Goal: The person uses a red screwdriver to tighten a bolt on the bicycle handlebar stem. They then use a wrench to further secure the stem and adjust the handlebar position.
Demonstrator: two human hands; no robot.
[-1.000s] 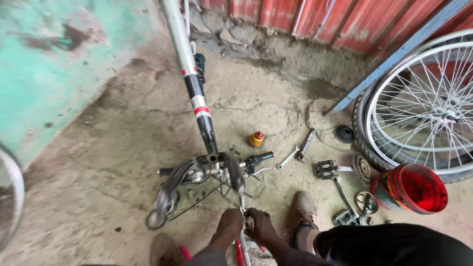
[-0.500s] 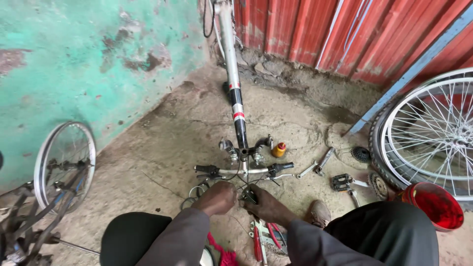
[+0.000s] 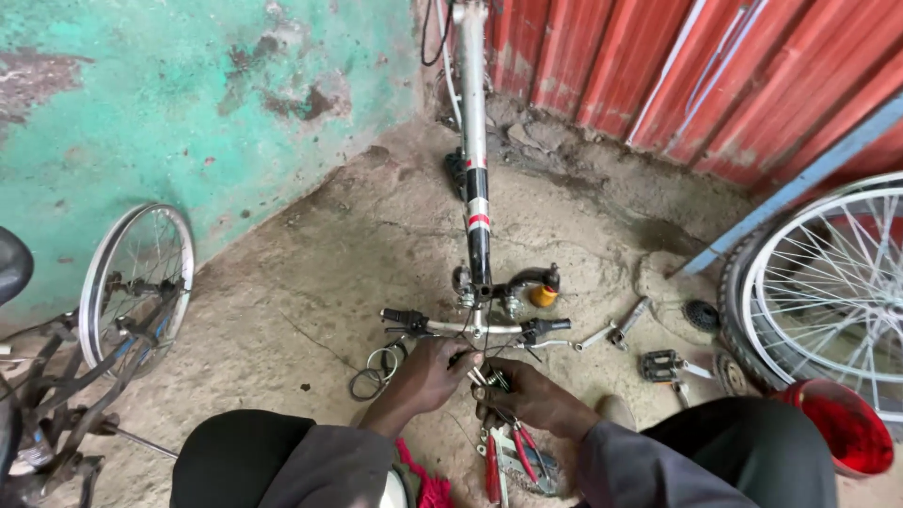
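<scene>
Step in hand: work at the front end of a bicycle frame (image 3: pixel 473 122) that lies on the dirt floor — both hands are gathered at the stem, just below the handlebar (image 3: pixel 475 326).
Left hand (image 3: pixel 428 374): curled around the parts under the bar, fingers closed on what looks like the stem or cable bundle; exactly which part it clasps cannot be told.
Right hand (image 3: pixel 532 395): close against the left, fingers bent around a small metal fitting (image 3: pixel 495 378); whether it grips a tool is not clear.
Where the bicycle is: the frame runs away from the person toward the red corrugated wall (image 3: pixel 696 66), handlebar nearest the knees, crosswise.
Next move, as a judgement: any turning or pulling here calls for one hand to steady the bar while the other works the fitting, since the frame is loose on the ground.
Tools near: red-handled pliers (image 3: pixel 508 456) lie just beneath the hands; a wrench (image 3: pixel 616 329) and a pedal (image 3: pixel 660 365) lie to the right.
Around: a small orange-capped bottle (image 3: pixel 545 294) beside the bar, a red bowl (image 3: pixel 840 428) at the right knee, a spoked wheel (image 3: pixel 828 292) by the wall, another wheel (image 3: pixel 136 282) at the left.
In the way: loose cables (image 3: pixel 376 369) loop beside the left hand — they could snag.
</scene>
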